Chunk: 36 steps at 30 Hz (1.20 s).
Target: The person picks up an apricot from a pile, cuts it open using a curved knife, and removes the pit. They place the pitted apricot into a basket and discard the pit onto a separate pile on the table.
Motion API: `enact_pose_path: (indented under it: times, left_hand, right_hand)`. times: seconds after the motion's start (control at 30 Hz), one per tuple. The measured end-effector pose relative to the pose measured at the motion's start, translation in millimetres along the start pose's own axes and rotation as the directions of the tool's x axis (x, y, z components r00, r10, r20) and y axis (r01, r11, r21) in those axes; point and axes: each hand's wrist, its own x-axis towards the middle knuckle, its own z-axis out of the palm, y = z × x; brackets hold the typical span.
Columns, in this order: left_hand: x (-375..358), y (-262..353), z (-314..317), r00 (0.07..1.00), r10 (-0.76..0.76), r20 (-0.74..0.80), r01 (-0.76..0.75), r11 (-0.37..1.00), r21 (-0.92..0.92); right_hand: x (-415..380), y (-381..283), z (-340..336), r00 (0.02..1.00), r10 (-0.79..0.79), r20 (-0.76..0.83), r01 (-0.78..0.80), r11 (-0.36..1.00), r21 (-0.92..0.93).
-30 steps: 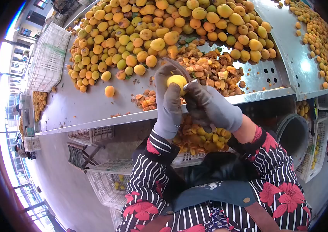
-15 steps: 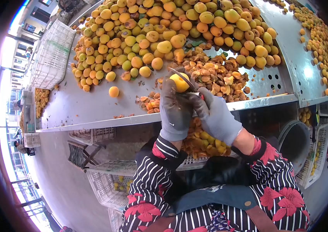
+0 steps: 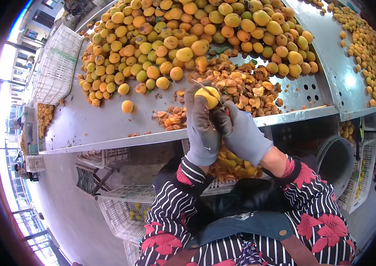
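My left hand, in a grey glove, is closed around a yellow apricot above the table's front edge. In my gloved right hand is a small knife, its blade lying across the top of the apricot. A bit of the knife's red handle shows between the fingers. Both hands touch each other. Just beyond them lies a heap of cut apricot pieces with brownish scraps. Whole apricots, yellow to greenish, are piled further back on the metal table.
White plastic crates stand on the floor at left, near a folding stool. Another crate rests at the table's left end. Below the hands, a crate holds cut fruit. A grey bucket is at right.
The knife blade now lies closer across the apricot, and the right hand has shifted slightly beside it. The left hand still holds the fruit. The whole view has moved slightly.
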Motion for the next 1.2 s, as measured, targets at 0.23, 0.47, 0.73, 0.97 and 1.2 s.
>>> enact_pose_path:
  times: [0.23, 0.47, 0.73, 0.97, 1.2]
  left_hand:
    - [-7.9, 8.8, -25.3, 0.981, -0.028, 0.193, 0.023, 0.999, 0.03]
    - [-64.6, 52.7, -7.4, 0.969, 0.006, 0.245, -0.047, 0.986, 0.162]
    - [-154.4, 81.2, 40.2, 0.967, -0.009, 0.254, 0.085, 0.953, -0.291]
    - [-193.8, 96.8, 38.4, 0.936, 0.138, 0.323, -0.094, 0.984, -0.148]
    - [-217.9, 113.7, 42.9, 0.946, 0.02, 0.323, -0.132, 0.934, 0.331]
  right_hand:
    - [-13.7, -18.5, -16.0, 0.985, 0.025, 0.17, -0.032, 0.999, 0.034]
    - [-79.5, -47.5, -33.2, 0.983, -0.043, 0.178, 0.01, 0.984, 0.179]
    - [-149.9, -66.2, -48.3, 0.986, -0.153, 0.07, 0.145, 0.983, 0.111]
    - [-204.8, -98.8, -69.1, 0.979, -0.149, 0.139, 0.156, 0.987, -0.047]
    - [-237.5, -91.0, -60.6, 0.991, -0.107, 0.085, 0.1, 0.992, 0.076]
